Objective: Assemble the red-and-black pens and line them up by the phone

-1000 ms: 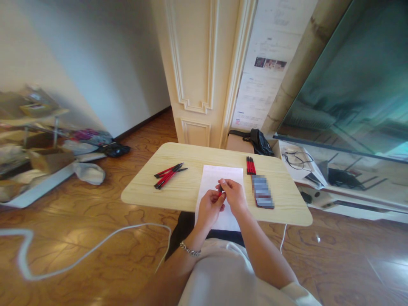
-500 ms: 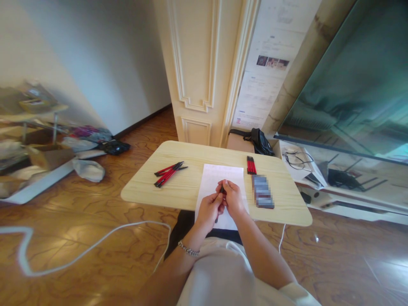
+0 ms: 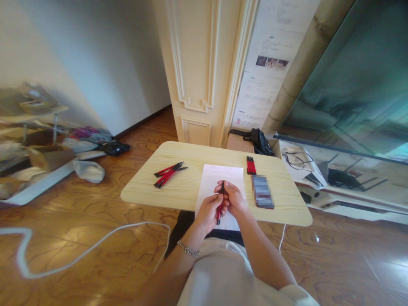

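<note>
Both hands meet over a white sheet of paper [image 3: 223, 172] on the small table, gripping one red-and-black pen [image 3: 219, 212]. My left hand [image 3: 208, 210] is closed round the pen's middle. My right hand [image 3: 234, 197] pinches it higher up, near its black upper end. The pen slants, its lower end pointing towards me. Left of the paper lies a loose pile of similar red-and-black pens [image 3: 168, 173]. Right of the paper several more pens [image 3: 251, 165] lie side by side in a row, just above a phone [image 3: 263, 192] with a blurred screen.
The pale wooden table [image 3: 140, 187] has rounded corners. A white cable [image 3: 111, 231] runs over the floor at left. Boxes and bags [image 3: 47, 157] stand farther left. A black bag [image 3: 261, 142] sits behind the table, and a large television screen [image 3: 353, 85] is at right.
More of the pen's red barrel shows below my left hand now. My fingers have shifted slightly on the pen; the pile, the row and the phone have not moved.
</note>
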Demonstrator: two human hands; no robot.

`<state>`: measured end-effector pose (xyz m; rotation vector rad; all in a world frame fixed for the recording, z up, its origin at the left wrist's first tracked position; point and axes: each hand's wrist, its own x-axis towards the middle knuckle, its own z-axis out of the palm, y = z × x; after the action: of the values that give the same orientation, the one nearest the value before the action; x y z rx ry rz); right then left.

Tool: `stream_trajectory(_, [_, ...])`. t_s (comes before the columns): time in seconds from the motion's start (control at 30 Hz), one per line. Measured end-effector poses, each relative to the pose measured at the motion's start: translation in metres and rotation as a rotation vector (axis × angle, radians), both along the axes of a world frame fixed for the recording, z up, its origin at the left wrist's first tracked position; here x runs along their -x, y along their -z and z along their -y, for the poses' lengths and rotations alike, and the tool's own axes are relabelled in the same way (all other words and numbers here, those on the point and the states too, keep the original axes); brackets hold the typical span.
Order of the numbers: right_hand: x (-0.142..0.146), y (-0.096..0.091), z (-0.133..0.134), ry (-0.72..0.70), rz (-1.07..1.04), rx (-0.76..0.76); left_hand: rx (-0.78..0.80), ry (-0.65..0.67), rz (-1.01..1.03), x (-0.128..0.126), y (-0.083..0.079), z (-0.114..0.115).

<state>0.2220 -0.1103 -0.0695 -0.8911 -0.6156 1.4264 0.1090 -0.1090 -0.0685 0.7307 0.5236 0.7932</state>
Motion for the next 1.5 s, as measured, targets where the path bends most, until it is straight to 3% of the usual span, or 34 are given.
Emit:
stream_trajectory(0.2, [0.000,-0.010,-0.001,0.221,0.229,-0.031,-0.151,-0.128,-0.220,-0.002,0.003,-0.003])
stream_trajectory(0.4, [0.005,-0.013,0.000,0.371,0.471,-0.006,-0.192,-0.183,-0.369,-0.002,0.005,-0.003])
stream_trajectory(0.57, [0.006,-0.011,0.000,0.332,0.470,-0.014,-0.189,-0.163,-0.355,-0.001,0.009,-0.003])
stream_trajectory(0.9, [0.001,-0.006,0.003,0.028,0.112,0.069,0.009,0.014,-0.113,0.004,0.005,0.000])
stream_trajectory(1.03, [0.000,-0.003,0.003,-0.021,0.051,0.080,0.042,0.051,-0.098,0.006,0.003,0.000])
stream_trajectory(1.2, [0.001,-0.005,0.001,0.055,0.100,0.051,-0.053,-0.022,-0.205,0.006,0.004,-0.003])
stream_trajectory(1.5, [0.003,-0.015,-0.001,0.315,0.477,-0.004,-0.247,-0.195,-0.400,0.005,0.009,-0.008])
